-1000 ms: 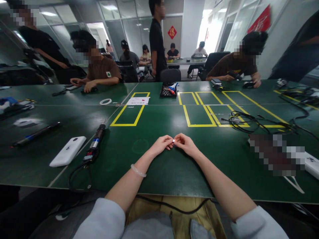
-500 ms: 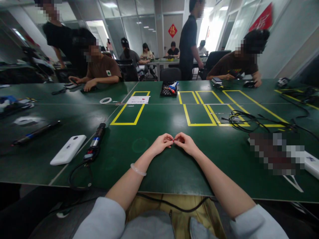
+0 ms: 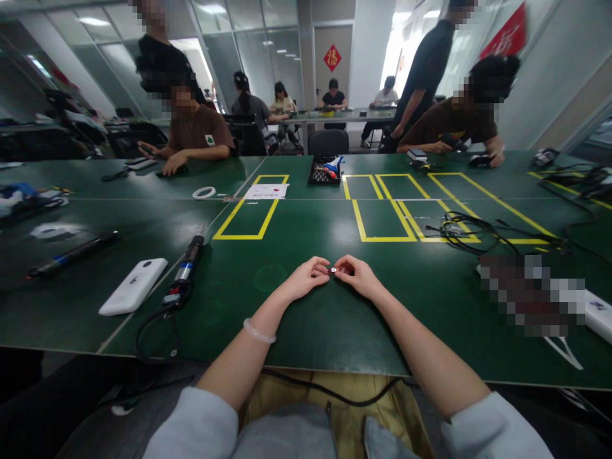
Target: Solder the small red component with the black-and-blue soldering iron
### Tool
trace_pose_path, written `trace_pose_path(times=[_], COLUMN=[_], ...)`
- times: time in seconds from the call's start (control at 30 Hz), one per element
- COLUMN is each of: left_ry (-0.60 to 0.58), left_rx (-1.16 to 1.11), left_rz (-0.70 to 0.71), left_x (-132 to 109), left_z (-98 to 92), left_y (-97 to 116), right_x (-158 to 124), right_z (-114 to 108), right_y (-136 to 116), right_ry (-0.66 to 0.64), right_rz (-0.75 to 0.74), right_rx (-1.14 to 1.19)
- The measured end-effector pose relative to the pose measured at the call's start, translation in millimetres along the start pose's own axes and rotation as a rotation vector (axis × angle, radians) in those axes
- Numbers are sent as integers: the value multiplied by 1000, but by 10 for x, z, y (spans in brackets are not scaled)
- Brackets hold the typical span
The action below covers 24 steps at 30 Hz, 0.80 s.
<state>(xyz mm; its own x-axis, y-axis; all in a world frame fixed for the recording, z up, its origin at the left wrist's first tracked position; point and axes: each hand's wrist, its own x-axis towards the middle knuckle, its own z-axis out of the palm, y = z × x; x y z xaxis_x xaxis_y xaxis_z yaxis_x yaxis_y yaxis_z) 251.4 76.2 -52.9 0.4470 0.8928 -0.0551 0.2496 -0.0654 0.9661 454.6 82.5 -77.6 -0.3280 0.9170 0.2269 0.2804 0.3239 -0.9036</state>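
Items (image 3: 333,167), blue and red, lie in a tray (image 3: 323,183); right hand (image 3: 354,274) pinches a small piece (image 3: 333,271), left hand (image 3: 307,278) grip unclear.

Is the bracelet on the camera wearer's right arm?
No, the pale bracelet circles the left forearm, while the right forearm is bare.

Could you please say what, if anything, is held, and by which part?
The right hand pinches a small white-and-red piece, apparently by its right end; the left hand may touch it.
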Motion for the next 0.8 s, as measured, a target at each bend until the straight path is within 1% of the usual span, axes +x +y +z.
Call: trace_pose_path(times=[0.07, 0.13, 0.2, 0.23, 0.27, 0.33, 0.37, 0.4, 0.47, 0.5, 0.57, 0.63, 0.7, 0.8], left_ry=[10, 71, 204, 288, 384, 562, 632, 678, 662, 642, 605, 593, 599, 611], left_rx=[152, 367, 669, 847, 1010, 1249, 1324, 1369, 1339, 1300, 1228, 1206, 1213, 1215], left_rz=[-4, 18, 29, 3, -57, -212, -303, -393, -570, -628, -653, -614, -600, -605], left_x=[-156, -354, -590, -720, -859, -1153, -1301, -1443, -1689, -1784, -1909, -1952, -1935, -1845], left_z=[-148, -383, -701, -883, -1072, -1451, -1628, -1790, -2052, -2148, -2271, -2309, -2280, -2137], left_y=[51, 86, 85, 66, 35, -66, -132, -204, -350, -416, -518, -565, -557, -471], right_x=[0, -2, -5, -7, -8, -10, -11, -12, -12, -13, -15, -17, -18, -17], right_z=[-5, -8, -11, -12, -13, -15, -16, -17, -18, -18, -15, -12, -8, -2], right_y=[5, 10, 10, 8, 4, -7, -12, -16, -17, -15, -6, 3, 6, -1], right_ry=[-11, -19, -22, -21, -20, -14, -10, -7, -7, -8, -9, -8, -7, -9], right_rz=[9, 13, 14, 15, 18, 22, 23, 23, 23, 23, 25, 26, 27, 34], right_rx=[-6, -14, -23, -27, -31, -36, -37, -38, -37, -36, -37, -35, -28, -25])
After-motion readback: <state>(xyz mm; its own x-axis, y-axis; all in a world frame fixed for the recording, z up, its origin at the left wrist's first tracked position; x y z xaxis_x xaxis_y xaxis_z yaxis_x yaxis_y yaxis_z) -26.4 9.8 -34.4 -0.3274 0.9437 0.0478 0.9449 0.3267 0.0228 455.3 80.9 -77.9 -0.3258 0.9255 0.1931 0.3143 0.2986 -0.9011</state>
